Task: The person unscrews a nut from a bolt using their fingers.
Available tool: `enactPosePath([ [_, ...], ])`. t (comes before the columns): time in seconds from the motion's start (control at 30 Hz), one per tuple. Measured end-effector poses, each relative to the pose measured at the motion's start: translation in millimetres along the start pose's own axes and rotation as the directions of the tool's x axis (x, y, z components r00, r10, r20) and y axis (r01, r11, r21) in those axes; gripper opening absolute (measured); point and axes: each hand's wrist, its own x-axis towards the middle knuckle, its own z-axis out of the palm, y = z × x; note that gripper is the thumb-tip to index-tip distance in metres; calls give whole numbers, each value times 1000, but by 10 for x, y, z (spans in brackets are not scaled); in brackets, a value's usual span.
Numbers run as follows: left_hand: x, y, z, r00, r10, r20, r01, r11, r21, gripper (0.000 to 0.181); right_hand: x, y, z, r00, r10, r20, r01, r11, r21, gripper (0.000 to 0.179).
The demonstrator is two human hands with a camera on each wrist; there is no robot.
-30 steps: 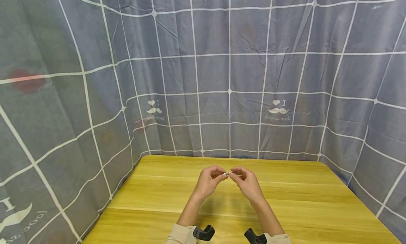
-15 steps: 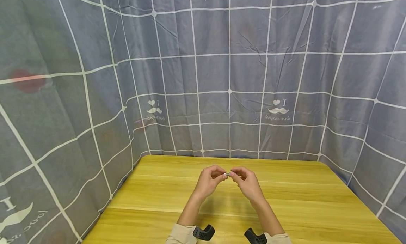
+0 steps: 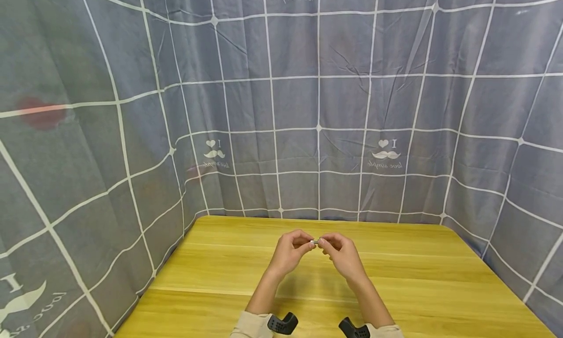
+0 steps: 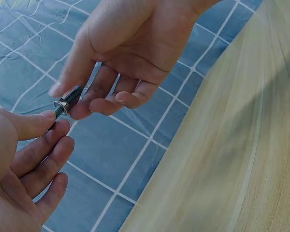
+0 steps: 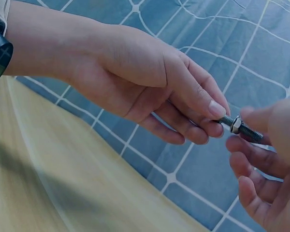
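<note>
My left hand (image 3: 288,253) pinches one end of a metal bolt (image 5: 252,133) between thumb and forefinger. A hex nut (image 5: 236,125) sits partway along its thread, with a flat ring against it. My right hand (image 3: 345,255) has its thumb and forefinger around the nut and the free threaded end, the thumb blurred in the right wrist view. The nut (image 4: 62,106) also shows between both hands' fingertips in the left wrist view. Both hands hold the bolt level, above the far half of the table. The other fingers of each hand are loosely bent.
A yellow wood-grain table (image 3: 211,279) lies beneath the hands. Grey curtains (image 3: 343,103) with white grid lines rise behind it and along both sides. Each wrist carries a black device, one at the left sleeve (image 3: 283,323) and one at the right sleeve (image 3: 354,327).
My right thumb and fingers have shifted slightly around the bolt, and its lower fingers now show beneath the thumb. My left hand keeps its pinch in the same place.
</note>
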Motion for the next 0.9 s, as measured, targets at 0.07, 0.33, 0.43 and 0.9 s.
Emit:
enactPosePath([
  [0.07, 12, -52, 6, 1000, 10, -2, -10, 1000, -3, 7, -1, 0, -1, 1000, -6, -2, 6, 1000, 1, 21],
  [0.33, -12, 31, -5, 1000, 10, -2, -10, 1000, -28, 7, -21, 2, -3, 1000, -27, 1, 27, 999, 18, 24],
  [0.43, -51, 192, -35, 1000, 25, 3, -25, 999, -27, 8, -19, -11, -2, 1000, -9, -3, 9, 1000, 9, 23],
  [0.9, -16, 25, -42, 1000, 7, 2, -7, 999, -50, 6, -10, -23, 13, 1000, 5, -29, -5, 1000, -1, 21],
])
